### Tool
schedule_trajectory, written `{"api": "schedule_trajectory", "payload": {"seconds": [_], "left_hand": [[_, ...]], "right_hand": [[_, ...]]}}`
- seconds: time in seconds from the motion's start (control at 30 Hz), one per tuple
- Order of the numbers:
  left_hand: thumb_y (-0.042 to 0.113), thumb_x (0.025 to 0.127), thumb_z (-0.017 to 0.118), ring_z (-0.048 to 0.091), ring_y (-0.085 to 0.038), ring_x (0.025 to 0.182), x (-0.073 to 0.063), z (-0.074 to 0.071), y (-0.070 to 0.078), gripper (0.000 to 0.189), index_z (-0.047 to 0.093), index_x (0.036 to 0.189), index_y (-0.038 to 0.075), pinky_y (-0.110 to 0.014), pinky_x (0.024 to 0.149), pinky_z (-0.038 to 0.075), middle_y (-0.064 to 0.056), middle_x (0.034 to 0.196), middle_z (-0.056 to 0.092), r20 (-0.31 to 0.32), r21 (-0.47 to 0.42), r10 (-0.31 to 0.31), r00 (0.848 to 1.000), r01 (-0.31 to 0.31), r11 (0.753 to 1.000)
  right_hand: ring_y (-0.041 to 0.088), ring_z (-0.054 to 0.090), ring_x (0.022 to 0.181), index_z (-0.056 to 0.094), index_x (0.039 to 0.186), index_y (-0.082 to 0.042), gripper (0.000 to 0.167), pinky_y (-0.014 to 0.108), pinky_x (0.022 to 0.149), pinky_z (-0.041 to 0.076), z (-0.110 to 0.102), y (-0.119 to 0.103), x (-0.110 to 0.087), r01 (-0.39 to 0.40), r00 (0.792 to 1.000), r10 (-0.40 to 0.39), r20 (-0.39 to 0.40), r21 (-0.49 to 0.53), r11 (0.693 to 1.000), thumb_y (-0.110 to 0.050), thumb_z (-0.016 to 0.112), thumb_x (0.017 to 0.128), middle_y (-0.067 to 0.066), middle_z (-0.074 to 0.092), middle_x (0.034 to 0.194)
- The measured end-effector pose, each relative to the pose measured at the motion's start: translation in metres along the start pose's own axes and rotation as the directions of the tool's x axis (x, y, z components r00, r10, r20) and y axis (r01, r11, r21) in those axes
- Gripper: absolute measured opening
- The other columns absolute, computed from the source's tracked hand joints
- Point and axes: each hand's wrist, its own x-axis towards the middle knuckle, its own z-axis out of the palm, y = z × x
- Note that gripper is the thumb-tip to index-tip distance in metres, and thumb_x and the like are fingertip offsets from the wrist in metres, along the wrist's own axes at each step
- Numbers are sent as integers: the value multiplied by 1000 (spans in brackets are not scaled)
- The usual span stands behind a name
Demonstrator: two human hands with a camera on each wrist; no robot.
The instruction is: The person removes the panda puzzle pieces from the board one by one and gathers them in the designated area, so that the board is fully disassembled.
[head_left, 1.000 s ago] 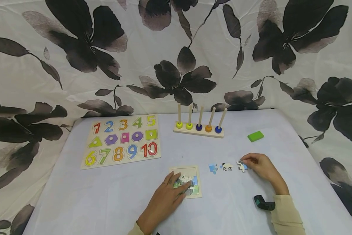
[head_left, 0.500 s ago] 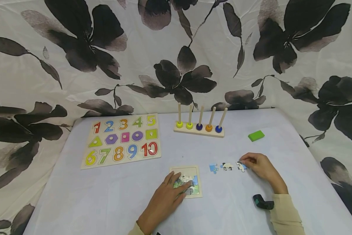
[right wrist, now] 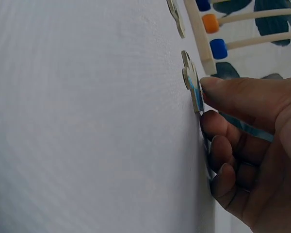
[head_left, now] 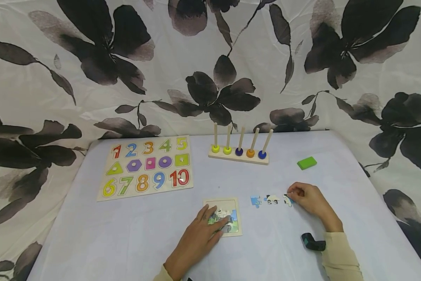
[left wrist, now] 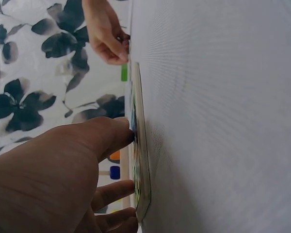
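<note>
Right hand: thumb and forefinger pinch the edge of a small white, black and blue jigsaw piece, low over the table, right of two loose pieces. Left hand: fingers spread on the square, pale wooden puzzle tray. Step, judged: picking or turning the piece; next calls for carrying it tray-ward. Knobs point away from the palm; long axis undetermined (fingers cover one end).
</note>
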Motion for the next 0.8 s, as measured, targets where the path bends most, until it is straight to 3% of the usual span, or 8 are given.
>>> {"api": "schedule_trajectory", "payload": {"seconds": [0.3,0.47,0.63,0.8], "left_hand": [[38,95,58,26,-38,141,-4,-2,-2,40,55,135,37,-52,103,40,-11,148,41,8,-22,7,1000,-7,1000],[40,90,64,22,-39,143,-6,-5,-5,43,57,133,38,-54,106,37,-11,149,40,19,-36,-14,1000,14,999],[43,87,68,21,-40,143,-9,-7,-10,46,57,131,40,-56,108,32,-11,151,38,14,-58,-34,999,35,998],[43,87,67,23,-40,142,-9,-7,-12,46,56,132,41,-56,106,35,-11,151,37,20,-67,-32,999,33,997]], "right_hand": [[13,48,66,67,92,-7,6,23,57,40,0,-2,0,-10,1000,10,-26,-18,1000,-11,65,90,-1,58,74],[14,50,69,68,97,-7,9,23,59,43,-3,-7,-2,31,998,-32,-58,-14,999,-10,60,94,1,65,81],[15,52,72,68,101,-5,12,23,62,45,-3,-33,-2,80,992,-78,-97,17,997,-9,60,94,5,68,86],[13,52,70,69,100,-5,12,23,60,45,13,-70,2,167,985,-162,-66,81,983,-12,62,94,6,69,87]]}}
